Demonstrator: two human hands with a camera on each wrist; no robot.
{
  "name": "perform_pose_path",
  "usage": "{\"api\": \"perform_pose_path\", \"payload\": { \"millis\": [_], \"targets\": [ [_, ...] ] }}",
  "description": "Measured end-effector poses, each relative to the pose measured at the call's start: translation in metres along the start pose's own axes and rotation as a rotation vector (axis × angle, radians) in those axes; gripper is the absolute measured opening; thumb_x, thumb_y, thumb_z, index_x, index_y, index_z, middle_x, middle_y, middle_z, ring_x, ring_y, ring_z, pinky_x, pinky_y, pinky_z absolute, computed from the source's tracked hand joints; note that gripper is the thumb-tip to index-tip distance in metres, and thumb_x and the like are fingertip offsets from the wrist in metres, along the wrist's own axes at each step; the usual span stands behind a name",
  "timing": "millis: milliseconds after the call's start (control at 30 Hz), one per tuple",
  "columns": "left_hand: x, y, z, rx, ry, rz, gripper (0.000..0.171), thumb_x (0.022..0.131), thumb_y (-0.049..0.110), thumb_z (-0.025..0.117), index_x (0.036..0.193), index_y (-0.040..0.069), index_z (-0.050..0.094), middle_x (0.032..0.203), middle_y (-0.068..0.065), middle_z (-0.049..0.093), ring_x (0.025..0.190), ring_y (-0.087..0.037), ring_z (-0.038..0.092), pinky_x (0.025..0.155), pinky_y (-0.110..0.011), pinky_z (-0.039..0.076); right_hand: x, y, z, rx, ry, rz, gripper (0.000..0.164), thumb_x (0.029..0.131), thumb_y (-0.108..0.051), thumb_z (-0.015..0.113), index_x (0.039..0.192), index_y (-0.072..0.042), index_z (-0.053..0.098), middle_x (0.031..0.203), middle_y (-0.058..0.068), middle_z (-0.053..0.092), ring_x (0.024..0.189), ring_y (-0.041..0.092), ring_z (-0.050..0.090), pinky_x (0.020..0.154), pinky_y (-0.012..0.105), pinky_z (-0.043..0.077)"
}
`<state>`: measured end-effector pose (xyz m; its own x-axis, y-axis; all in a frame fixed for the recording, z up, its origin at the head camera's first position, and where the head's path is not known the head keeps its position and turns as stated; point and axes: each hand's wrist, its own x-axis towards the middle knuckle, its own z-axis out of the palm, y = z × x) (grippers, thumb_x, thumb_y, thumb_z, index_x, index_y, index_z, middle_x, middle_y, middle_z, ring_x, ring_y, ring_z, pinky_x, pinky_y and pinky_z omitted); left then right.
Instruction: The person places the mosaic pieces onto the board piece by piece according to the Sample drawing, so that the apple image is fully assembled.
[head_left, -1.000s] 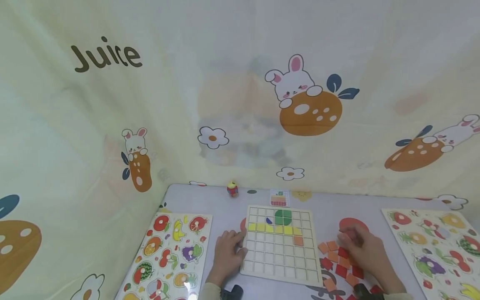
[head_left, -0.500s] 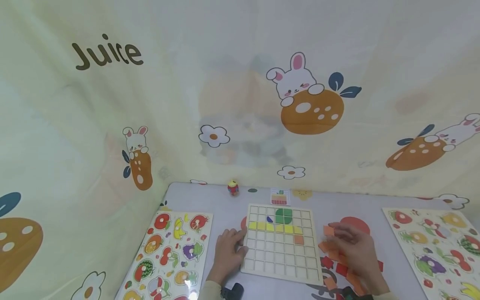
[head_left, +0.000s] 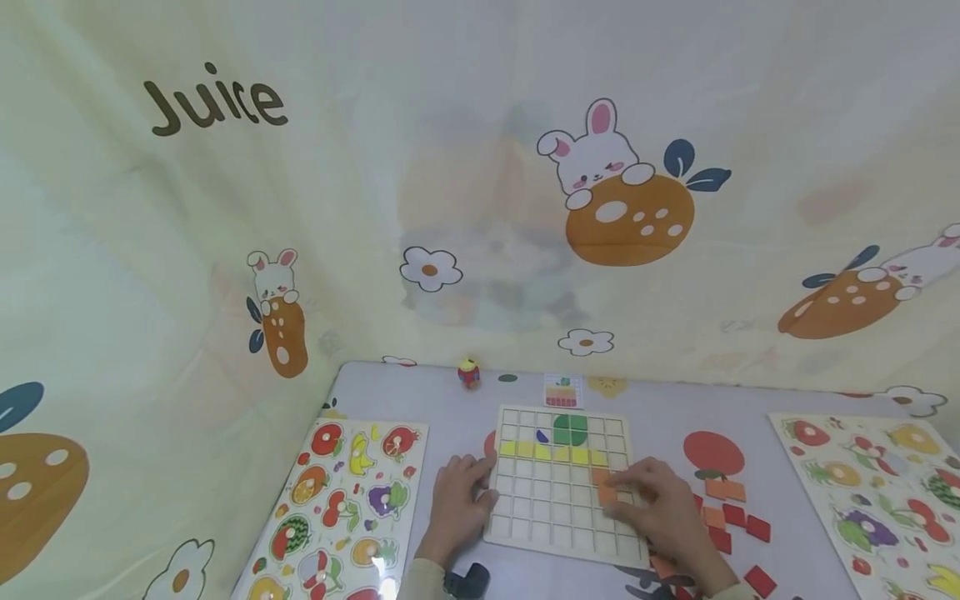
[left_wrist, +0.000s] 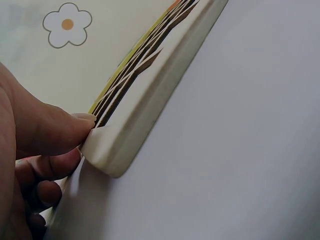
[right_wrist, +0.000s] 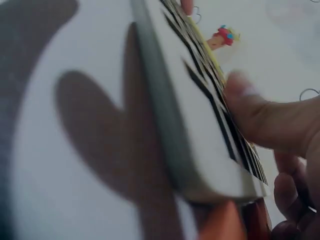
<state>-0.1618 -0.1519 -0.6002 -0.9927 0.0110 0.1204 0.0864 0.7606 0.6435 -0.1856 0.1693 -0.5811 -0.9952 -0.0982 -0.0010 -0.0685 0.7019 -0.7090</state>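
A cartoon-print curtain (head_left: 480,200) hangs behind the table (head_left: 420,392). The right hand (head_left: 663,502) pinches an orange tile (head_left: 607,496) at the right side of the board (head_left: 520,508); the left hand (head_left: 456,502) grips its left edge. Loose tiles (head_left: 758,528) lie beside the right hand

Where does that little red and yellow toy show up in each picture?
Head: the toy is below centre, just beyond the far left corner of the grid board.
Left wrist: not in it; the board is.
Right wrist: near the top, right of centre, beyond the board.
Shared landmark: the grid board, in all three views.
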Motion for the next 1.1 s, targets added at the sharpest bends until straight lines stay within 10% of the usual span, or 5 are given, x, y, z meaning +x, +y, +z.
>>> {"api": "perform_pose_path", "payload": {
  "millis": [533, 900, 1100],
  "targets": [
    [-0.001, 0.006, -0.003, -0.003, 0.066, 0.061, 0.052, 0.085, 0.016, 0.073, 0.137, 0.011, 0.072, 0.082, 0.013, 0.05, 0.083, -0.002, 0.036, 0.079, -0.029, 0.032, -0.001, 0.0, -0.003, -0.045, -0.076, 0.021, 0.025, 0.082, -0.036, 0.092, 0.106, -0.032, 0.084, 0.102, -0.007, 0.068, 0.097, 0.016, 0.055, 0.085, 0.033, 0.05],
    [0.001, 0.005, -0.001, -0.002, 0.001, 0.01, 0.055, 0.087, 0.016, 0.072, 0.142, 0.013, 0.069, 0.084, 0.014, 0.049, 0.086, -0.003, 0.038, 0.083, -0.031, 0.034, -0.002, 0.013, -0.034, -0.077, 0.074, -0.008, 0.049, 0.086, -0.045, 0.088, 0.127, -0.018, 0.078, 0.107, 0.002, 0.071, 0.097, 0.019, 0.059, 0.076, 0.026, 0.049],
    [0.0, 0.008, -0.005, 0.011, -0.007, 0.0, 0.055, 0.088, 0.015, 0.073, 0.142, 0.012, 0.068, 0.084, 0.013, 0.049, 0.085, -0.003, 0.037, 0.082, -0.031, 0.034, 0.003, 0.039, -0.059, -0.225, -0.024, -0.052, 0.063, 0.09, -0.052, 0.081, 0.131, -0.006, 0.073, 0.123, 0.018, 0.072, 0.111, 0.036, 0.065, 0.095, 0.057, 0.055]
  ]
}}
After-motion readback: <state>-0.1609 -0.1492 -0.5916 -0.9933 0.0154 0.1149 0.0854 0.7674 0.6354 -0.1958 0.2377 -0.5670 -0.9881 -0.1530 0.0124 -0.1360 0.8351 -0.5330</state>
